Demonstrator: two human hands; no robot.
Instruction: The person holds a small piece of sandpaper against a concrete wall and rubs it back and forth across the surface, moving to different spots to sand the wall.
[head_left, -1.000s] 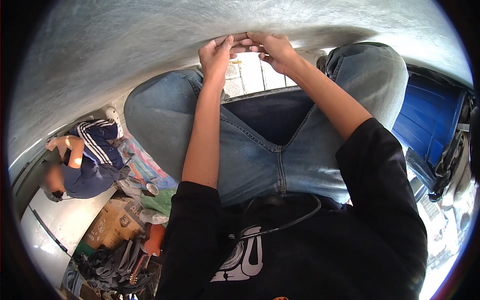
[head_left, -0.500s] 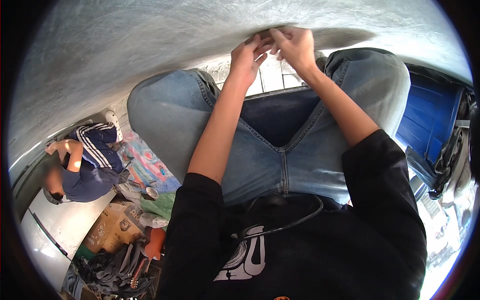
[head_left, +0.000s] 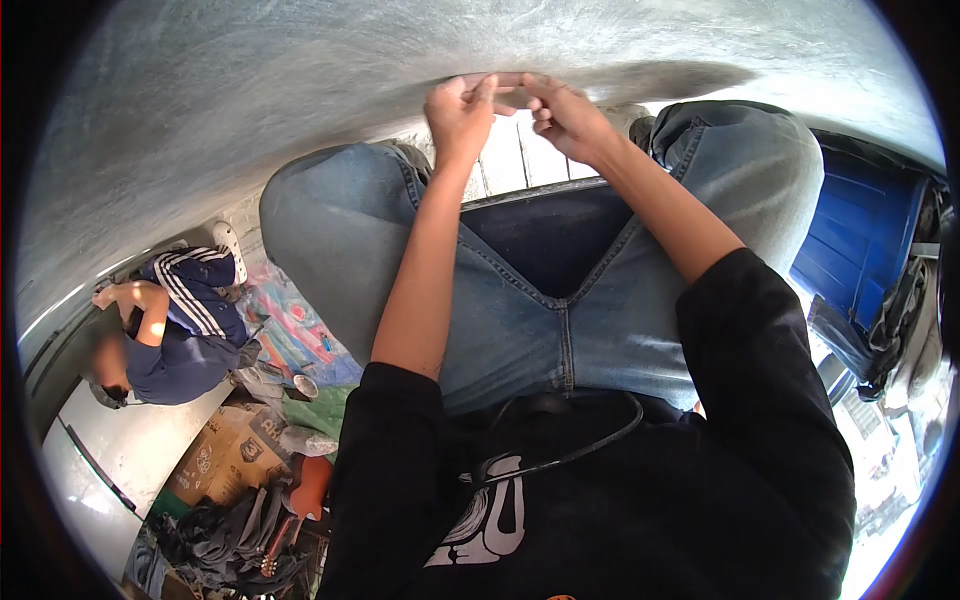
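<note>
A large curved grey panel [head_left: 330,90], streaked and dull, bulges toward me across the top of the view. At its lower edge my left hand [head_left: 461,120] is closed, thumb and fingers pinched together. My right hand [head_left: 568,118] faces it, also in a pinch, its fingertips a short way from the left ones. A thin strip-like shape [head_left: 509,84] spans the gap between them, close against the panel; I cannot tell what it is. My legs in blue jeans [head_left: 340,220] are spread on both sides below the hands.
At left, a person [head_left: 190,345] in dark clothes sits by the same panel. Near them lie a colourful sheet [head_left: 290,310], a cardboard box [head_left: 228,450] and a small orange guitar [head_left: 311,487]. A blue plastic item [head_left: 860,235] stands at right. Light paving [head_left: 525,160] shows between my knees.
My left hand has moved left, and my right hand slightly left and down. The hands are farther apart, with the thin shape now showing between them.
</note>
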